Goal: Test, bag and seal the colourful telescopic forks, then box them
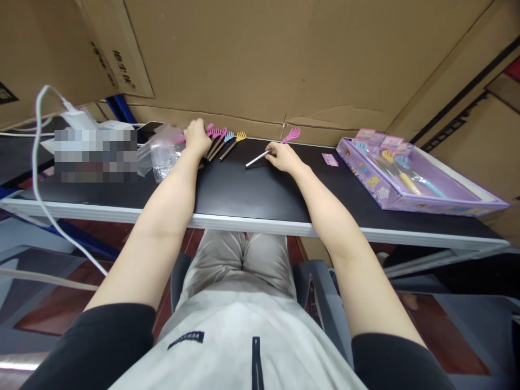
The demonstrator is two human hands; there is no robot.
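Note:
My left hand (197, 138) is closed at the back of the black table, left of centre. Pink ends of a stick-like piece (209, 127) show on both sides of its fingers; the middle is hidden. Beside it lie several small back scratchers with dark handles, among them a blue-clawed one (225, 142) and a yellow-clawed one (235, 142). My right hand (282, 156) pinches the silver rod of a pink-clawed back scratcher (292, 134); the claw points to the back right, the rod's end to the front left.
Clear plastic bags (164, 160) lie left of my left hand, near a white cable (37, 157). A small pink card (330, 160) lies right of my right hand. A purple display box (442, 203) holding packed scratchers stands at the right. Cardboard (244, 59) walls the table's back.

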